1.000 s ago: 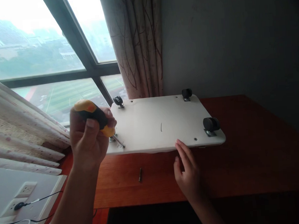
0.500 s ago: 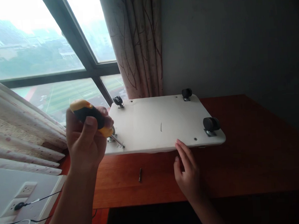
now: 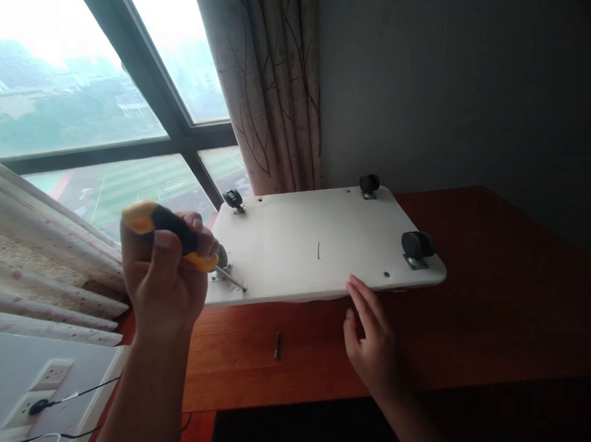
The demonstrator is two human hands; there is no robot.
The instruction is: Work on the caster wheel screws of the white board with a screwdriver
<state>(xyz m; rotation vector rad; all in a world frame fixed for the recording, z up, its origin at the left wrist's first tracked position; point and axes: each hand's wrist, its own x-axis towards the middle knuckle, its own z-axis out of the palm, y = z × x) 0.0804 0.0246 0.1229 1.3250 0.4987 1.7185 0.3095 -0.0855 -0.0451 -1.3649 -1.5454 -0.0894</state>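
1. Yellow-black screwdriver (image 3: 169, 235), gripped in the left hand (image 3: 164, 282), has its tip at the near-left corner of the white board (image 3: 302, 247).
2. Right hand (image 3: 370, 336), open and flat, touches the board's near edge.
3. The slanted shaft may slip off and scratch the board.

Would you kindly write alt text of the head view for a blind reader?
The left hand holds a yellow screwdriver against a white board with black wheels; the right hand touches its near edge. A loose screw lies on the table.
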